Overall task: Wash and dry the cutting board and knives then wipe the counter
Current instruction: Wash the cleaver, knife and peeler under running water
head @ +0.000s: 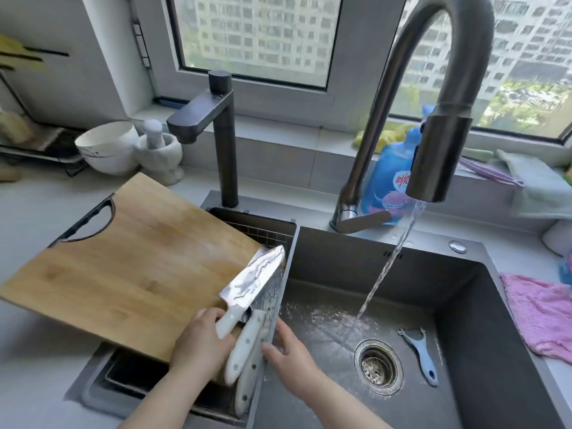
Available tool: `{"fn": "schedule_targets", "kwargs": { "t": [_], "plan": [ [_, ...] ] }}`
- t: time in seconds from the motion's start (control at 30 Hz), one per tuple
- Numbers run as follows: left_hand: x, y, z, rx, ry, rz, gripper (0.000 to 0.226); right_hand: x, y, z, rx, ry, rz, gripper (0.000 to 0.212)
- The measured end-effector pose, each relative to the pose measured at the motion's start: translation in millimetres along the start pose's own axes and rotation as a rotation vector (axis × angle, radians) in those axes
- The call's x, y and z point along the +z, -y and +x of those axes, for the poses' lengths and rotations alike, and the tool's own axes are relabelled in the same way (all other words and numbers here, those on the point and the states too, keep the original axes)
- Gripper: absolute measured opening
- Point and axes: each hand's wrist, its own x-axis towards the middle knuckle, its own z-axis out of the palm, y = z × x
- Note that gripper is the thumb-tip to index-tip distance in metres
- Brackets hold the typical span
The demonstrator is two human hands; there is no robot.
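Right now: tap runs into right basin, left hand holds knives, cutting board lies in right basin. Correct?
No. Head view: the cutting board lies over the left basin, not in the right basin. The tap and the left hand holding the knives are as stated.

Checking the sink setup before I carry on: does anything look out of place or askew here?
The cutting board lies askew across the left basin and partly on the counter. The water runs into the right basin with nothing under it. A blue peeler lies loose beside the drain.
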Motion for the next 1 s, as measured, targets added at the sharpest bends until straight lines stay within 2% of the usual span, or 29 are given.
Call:
{"fn": "schedule_targets", "kwargs": {
  "t": [0.33, 0.6, 0.87, 1.0],
  "plan": [
    [1, -17, 10, 0.062, 0.039, 0.189, 0.04, 1, -5, 1, -0.021, -0.013, -0.012, 0.056],
    [16, -28, -3, 0.156, 0.071, 0.218, 0.044, -3, -6, -1, -0.01, 0.014, 0.015, 0.056],
    [43, -21, -15, 0.242, -0.003, 0.21, 0.036, -1, -2, -11, -0.015, -0.008, 0.098, 0.044],
    [41, -17, -15, 0.268, -0.111, 0.162, 0.039, -15, -12, -14, 0.02, -0.069, 0.059, 0.043]
  ]
}}
